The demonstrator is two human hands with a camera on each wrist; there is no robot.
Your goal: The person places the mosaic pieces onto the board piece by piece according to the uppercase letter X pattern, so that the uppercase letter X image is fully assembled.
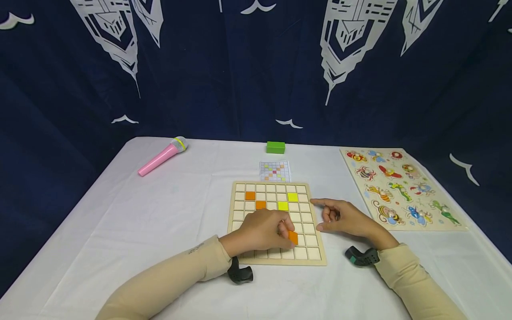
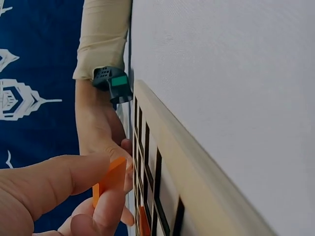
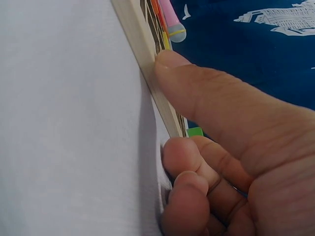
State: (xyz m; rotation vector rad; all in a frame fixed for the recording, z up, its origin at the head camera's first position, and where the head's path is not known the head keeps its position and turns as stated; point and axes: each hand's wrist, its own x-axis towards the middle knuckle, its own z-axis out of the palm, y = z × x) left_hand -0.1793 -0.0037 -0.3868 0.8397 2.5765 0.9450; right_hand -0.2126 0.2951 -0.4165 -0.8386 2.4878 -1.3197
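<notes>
A wooden grid board (image 1: 318,257) lies flat in front of me, with two orange tiles (image 1: 250,195) and two yellow tiles (image 1: 293,197) visible in its upper cells. Reaching over its lower part, my left hand (image 1: 260,231) pinches another orange tile (image 1: 293,238) between thumb and fingers. In the left wrist view that orange tile (image 2: 109,181) is tilted and apart from the board. My right hand (image 1: 346,218) rests at the board's right edge, thumb and forefinger stretched out against it, the other fingers bent. The left hand hides several cells.
Just behind the board lies a printed pattern card (image 1: 274,171), and beyond it a green block (image 1: 275,147). A pink microphone (image 1: 162,158) is at the back left. An insect picture board (image 1: 404,191) lies at the right, close to my right hand.
</notes>
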